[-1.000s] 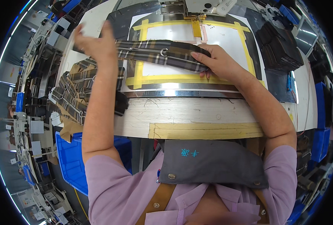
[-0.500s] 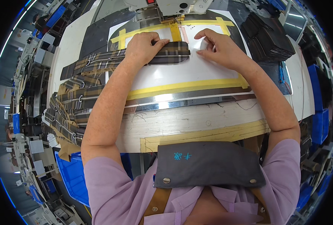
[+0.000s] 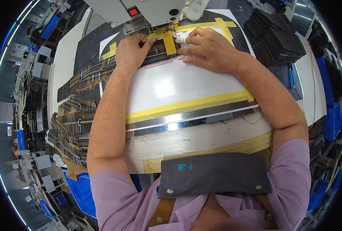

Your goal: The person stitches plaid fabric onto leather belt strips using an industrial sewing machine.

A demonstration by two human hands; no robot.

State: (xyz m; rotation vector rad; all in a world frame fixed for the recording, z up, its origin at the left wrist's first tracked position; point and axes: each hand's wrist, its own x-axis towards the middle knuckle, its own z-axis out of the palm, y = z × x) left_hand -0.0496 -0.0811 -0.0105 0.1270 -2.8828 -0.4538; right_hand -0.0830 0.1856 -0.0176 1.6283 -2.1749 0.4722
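Observation:
A plaid fabric strip with a zipper (image 3: 98, 71) runs from the left of the table up to the sewing machine (image 3: 150, 15). My left hand (image 3: 132, 52) is closed, its thumb and forefinger pinching the strip near its upper edge. The strip's right end passes beneath a yellow guide piece (image 3: 170, 43) below the machine head. At that end, just right of the guide, is my right hand (image 3: 209, 50), its fingers stretched out and slightly apart, fingertips at the fabric. A white cover sits on one of its fingers. Under the strip lies a white sheet (image 3: 171, 82) edged with yellow tape.
More plaid zippered strips (image 3: 76, 119) hang in a heap over the table's left side. A stack of dark folded pieces (image 3: 275, 38) stands at the back right. Blue bins (image 3: 78, 188) are below the table at the left and at the far right (image 3: 331, 119).
The strip has moved up and left, its right end now beneath the yellow guide. My right hand has come left to that end. The whole view has shifted slightly.

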